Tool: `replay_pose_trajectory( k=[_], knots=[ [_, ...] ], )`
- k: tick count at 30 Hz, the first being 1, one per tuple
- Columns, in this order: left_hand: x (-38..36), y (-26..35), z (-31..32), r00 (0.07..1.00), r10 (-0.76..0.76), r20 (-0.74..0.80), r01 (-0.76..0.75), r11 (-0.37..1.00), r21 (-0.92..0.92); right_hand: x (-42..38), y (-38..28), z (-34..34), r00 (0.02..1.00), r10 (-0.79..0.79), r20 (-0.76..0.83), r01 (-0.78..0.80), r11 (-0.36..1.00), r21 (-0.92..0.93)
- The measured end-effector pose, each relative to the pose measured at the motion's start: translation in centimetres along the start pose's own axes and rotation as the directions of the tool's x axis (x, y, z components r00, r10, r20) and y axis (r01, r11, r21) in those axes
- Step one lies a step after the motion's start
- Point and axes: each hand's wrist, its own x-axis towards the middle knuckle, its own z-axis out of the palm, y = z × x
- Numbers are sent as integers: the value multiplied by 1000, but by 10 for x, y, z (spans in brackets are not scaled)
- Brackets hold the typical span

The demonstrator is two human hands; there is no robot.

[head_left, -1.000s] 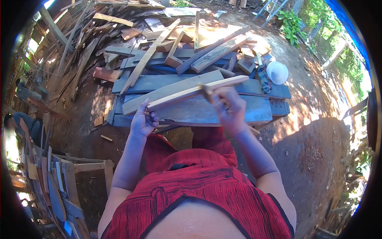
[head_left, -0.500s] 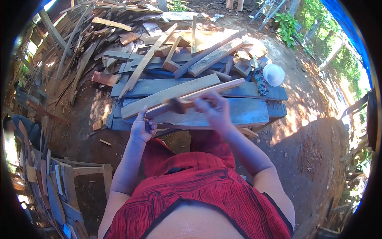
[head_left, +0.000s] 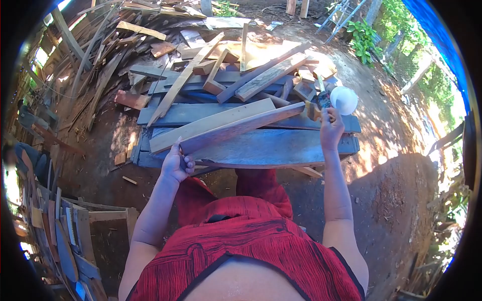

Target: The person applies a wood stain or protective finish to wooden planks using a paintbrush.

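My left hand (head_left: 177,161) grips the near left end of a long wooden plank (head_left: 241,126), which lies slanted over the bench. A second, paler plank (head_left: 216,119) lies right behind it. My right hand (head_left: 332,125) is closed round the handle of a brush (head_left: 314,111), whose head is by the plank's far right end. Just behind my right hand is a white round container (head_left: 344,100), with a dark patterned object partly hidden beside it.
The bench (head_left: 281,145) of grey boards carries a pile of wood offcuts (head_left: 271,75) at its back. Scrap wood (head_left: 108,70) covers the ground at the left. A wooden frame (head_left: 108,215) stands at the lower left. A ladder (head_left: 341,17) is at the back right.
My right hand has moved with the brush from the middle of the plank to the right, near the white container. My left hand still holds the plank's left end.
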Motion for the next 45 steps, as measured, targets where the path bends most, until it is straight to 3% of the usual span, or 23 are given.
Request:
replay_pose_trajectory(
  k=[2,5,7,14,16,20,22,24,26,29,32,35,40,42,45],
  knots=[
    [0,1,0,1000,1,-2,-1,1000,2,-19,-14,12,970,-236,53,241,959,-149],
    [2,-1,-3,1000,-14,1,14,1000,-3,-53,-47,27,927,-338,160,357,928,-109],
    [5,-1,-7,999,-30,26,31,1000,-4,-76,-68,41,874,-440,205,446,895,16],
    [6,0,-7,998,-39,-45,39,999,9,-145,-148,82,747,-563,353,419,811,408],
    [10,-1,-15,998,-44,48,46,998,-32,-153,-159,88,658,-591,467,265,762,591],
    [10,-3,-18,997,-34,62,35,999,-7,-148,-154,90,633,-581,512,178,753,634],
    [10,-2,-16,999,-39,25,39,999,13,-135,-132,87,682,-517,517,132,782,609],
    [6,0,-11,999,-43,11,42,999,31,-122,-96,77,757,-304,578,-74,840,538],
    [6,3,-9,999,-42,-2,42,998,49,-93,-81,54,808,29,588,-369,803,467],
    [9,4,-11,999,-51,0,51,997,62,-43,-43,21,917,137,374,-283,884,372],
    [12,3,-14,999,-46,15,45,998,47,-5,-12,-5,985,114,128,-149,937,315],
    [13,3,-15,999,-39,-9,39,999,-2,17,-2,-17,989,140,48,-148,954,261],
    [14,3,-15,999,33,-12,-33,999,6,31,16,-14,989,70,130,-88,987,136],
    [11,4,-12,998,49,-32,-48,998,31,35,16,-13,965,160,209,-190,973,133],
    [11,5,-13,995,82,-54,-78,995,66,42,3,-18,969,212,128,-240,933,270]
  ],
)
